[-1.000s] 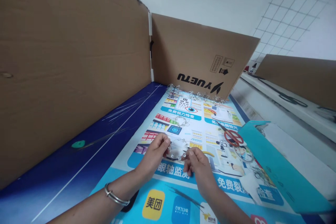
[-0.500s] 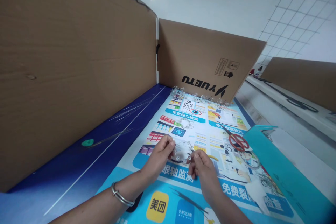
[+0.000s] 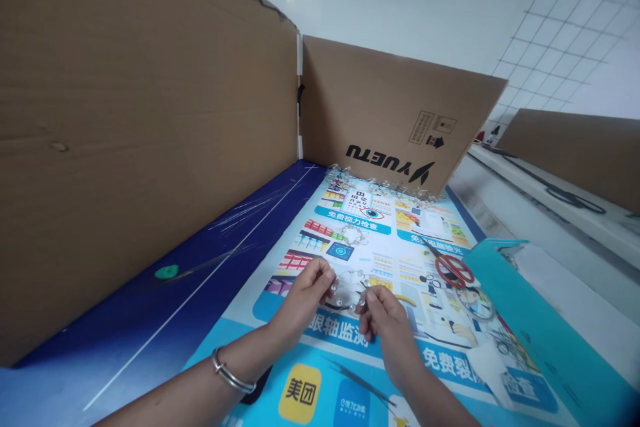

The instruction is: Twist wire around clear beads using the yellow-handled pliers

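Between my hands is a loop of clear round beads (image 3: 339, 302) on a thin strand, held just above the printed sheet. My left hand (image 3: 314, 285), with a silver bangle at its wrist, pinches the left side of this beaded loop. Thumb and fingers of my right hand (image 3: 381, 315) are closed on its right side, near a bead. The strand itself is too fine to follow all the way round. Farther off, another ring of clear beads (image 3: 353, 235) lies flat on the sheet.
Tall cardboard panels (image 3: 150, 113) stand at the left and back. A row of clear beaded pieces (image 3: 400, 188) lies along the back panel. Red-handled scissors (image 3: 454, 271), a wire coil (image 3: 477, 305) and a teal box (image 3: 545, 327) are on the right. A green item (image 3: 167, 271) lies left.
Both hands stay in nearly the same place with the beaded loop. The right fingers have shifted slightly at the loop's right side.
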Motion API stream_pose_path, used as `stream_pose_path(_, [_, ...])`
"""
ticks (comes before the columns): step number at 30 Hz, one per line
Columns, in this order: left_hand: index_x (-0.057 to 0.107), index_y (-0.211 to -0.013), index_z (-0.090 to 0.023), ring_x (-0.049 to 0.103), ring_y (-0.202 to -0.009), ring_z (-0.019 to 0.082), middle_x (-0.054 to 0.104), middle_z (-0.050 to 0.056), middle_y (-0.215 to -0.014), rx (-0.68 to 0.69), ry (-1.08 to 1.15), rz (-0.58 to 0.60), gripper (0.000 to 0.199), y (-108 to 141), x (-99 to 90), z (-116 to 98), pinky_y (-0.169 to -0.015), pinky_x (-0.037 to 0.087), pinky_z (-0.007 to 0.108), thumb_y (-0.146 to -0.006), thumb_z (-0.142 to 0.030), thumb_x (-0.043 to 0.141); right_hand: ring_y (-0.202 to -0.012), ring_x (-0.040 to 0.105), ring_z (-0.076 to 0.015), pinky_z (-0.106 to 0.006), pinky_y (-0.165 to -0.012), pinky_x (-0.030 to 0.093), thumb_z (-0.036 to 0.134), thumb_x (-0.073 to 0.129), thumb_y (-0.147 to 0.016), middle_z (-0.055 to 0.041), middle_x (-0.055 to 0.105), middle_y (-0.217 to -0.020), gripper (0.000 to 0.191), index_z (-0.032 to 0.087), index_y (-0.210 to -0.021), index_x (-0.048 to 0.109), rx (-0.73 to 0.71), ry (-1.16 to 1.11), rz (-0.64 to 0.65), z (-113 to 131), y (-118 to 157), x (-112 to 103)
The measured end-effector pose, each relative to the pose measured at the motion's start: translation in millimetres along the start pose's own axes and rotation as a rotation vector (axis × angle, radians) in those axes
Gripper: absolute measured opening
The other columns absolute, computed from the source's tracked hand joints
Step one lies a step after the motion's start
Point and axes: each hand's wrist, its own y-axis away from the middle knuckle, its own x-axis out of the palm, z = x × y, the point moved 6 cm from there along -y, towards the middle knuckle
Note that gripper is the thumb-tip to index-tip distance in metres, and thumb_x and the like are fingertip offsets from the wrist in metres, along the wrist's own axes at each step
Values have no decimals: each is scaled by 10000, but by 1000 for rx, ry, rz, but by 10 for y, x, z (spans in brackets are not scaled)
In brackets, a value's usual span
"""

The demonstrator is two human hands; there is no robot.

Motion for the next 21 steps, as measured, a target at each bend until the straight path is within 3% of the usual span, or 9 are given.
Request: stream_pose_path(21, [433,-718,-194,411,-571,117,464,-35,-643,43,-71,10,227,13,24,-36,-556,332,227,-871,-362,433,-458,448,-71,-192,-414,325,486,465,-844,7,553,-688,305,186,-828,513,13,-15,17,-15,-19,5])
